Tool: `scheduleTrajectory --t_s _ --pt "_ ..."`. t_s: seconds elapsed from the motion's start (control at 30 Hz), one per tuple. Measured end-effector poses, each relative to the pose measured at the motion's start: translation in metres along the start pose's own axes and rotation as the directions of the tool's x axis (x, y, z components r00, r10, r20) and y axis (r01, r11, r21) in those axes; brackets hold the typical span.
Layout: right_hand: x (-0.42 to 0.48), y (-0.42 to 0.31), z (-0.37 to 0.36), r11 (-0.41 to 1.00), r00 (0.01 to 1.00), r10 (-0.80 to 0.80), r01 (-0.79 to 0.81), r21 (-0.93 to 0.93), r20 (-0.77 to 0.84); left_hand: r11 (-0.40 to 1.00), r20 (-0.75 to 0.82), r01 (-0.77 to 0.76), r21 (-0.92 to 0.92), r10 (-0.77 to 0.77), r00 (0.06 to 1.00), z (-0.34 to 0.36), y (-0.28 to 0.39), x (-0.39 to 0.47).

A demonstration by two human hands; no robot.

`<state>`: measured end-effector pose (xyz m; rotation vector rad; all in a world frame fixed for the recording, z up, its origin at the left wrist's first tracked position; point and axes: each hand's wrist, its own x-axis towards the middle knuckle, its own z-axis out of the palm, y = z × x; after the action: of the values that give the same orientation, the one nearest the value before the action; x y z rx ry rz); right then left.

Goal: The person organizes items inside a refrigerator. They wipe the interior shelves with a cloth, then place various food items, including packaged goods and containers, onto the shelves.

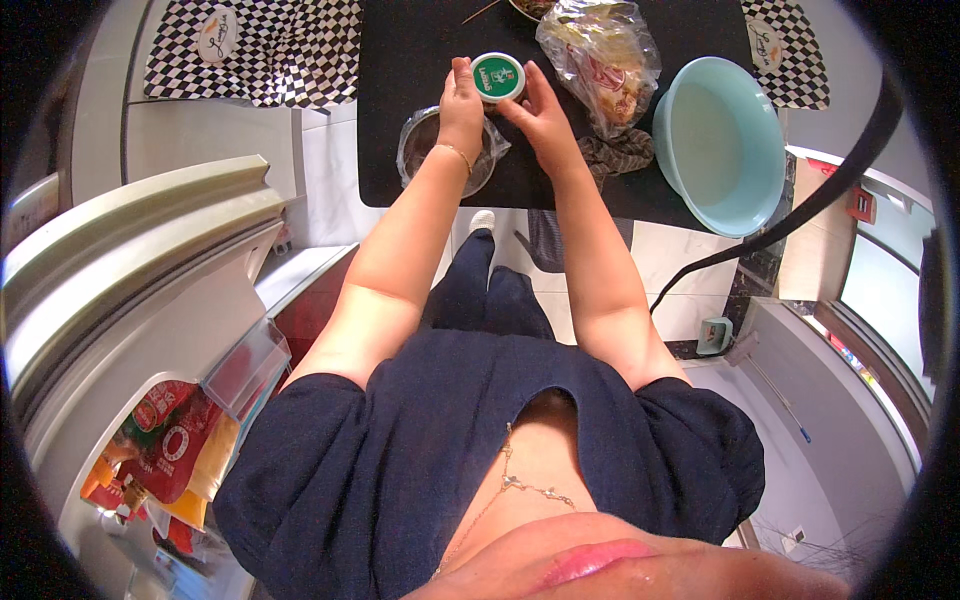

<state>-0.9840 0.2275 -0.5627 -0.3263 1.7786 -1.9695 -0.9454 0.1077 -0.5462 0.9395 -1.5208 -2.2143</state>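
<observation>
A small round jar with a green, white-rimmed lid (496, 78) is held above the black table (390, 75). My left hand (461, 112) is along the jar's left side. On the other side, my right hand (541, 116) cups it, thumb near the lower rim. The lid bears writing and faces up; the jar's body is mostly hidden beneath it. Partly under my left wrist stands a round bowl covered with clear plastic film (420, 154), its contents dark and unclear. Right of my right hand lie a clear plastic bag of food (604, 64) and a crumpled brown cloth (622, 152).
A light-blue plastic basin (716, 146) stands at the table's right edge. Checkered chair covers (315, 52) flank the table. An open refrigerator door (150, 247) with packaged food (172, 442) is at my left. A dark strap (810, 195) crosses the right side.
</observation>
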Motion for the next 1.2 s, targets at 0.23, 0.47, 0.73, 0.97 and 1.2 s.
scheduleTrajectory --t_s 0.23,0.47,0.73,0.97,1.2 --pt "0.02 0.024 -0.005 0.906 0.97 -0.244 0.232 -0.353 0.011 0.996 0.049 0.0 -0.094 0.005 0.999 0.011 -0.005 -0.016" --pt "0.003 -0.007 -0.005 0.859 0.952 -0.303 0.257 -0.444 -0.035 0.994 0.146 -0.048 -0.099 0.063 0.987 0.011 -0.004 -0.029" --pt "-0.038 -0.005 0.006 0.884 0.95 -0.286 0.21 -0.419 -0.128 0.974 0.174 -0.004 -0.228 0.044 0.984 -0.006 -0.006 -0.066" --pt "-0.064 -0.004 0.02 0.912 0.949 -0.253 0.168 -0.375 -0.19 0.947 0.028 -0.056 -0.315 0.068 0.997 -0.033 -0.019 -0.083" --pt "-0.067 0.013 0.017 0.847 0.922 -0.347 0.231 -0.479 -0.169 0.971 -0.108 -0.14 -0.195 0.121 0.987 -0.059 -0.022 -0.093"
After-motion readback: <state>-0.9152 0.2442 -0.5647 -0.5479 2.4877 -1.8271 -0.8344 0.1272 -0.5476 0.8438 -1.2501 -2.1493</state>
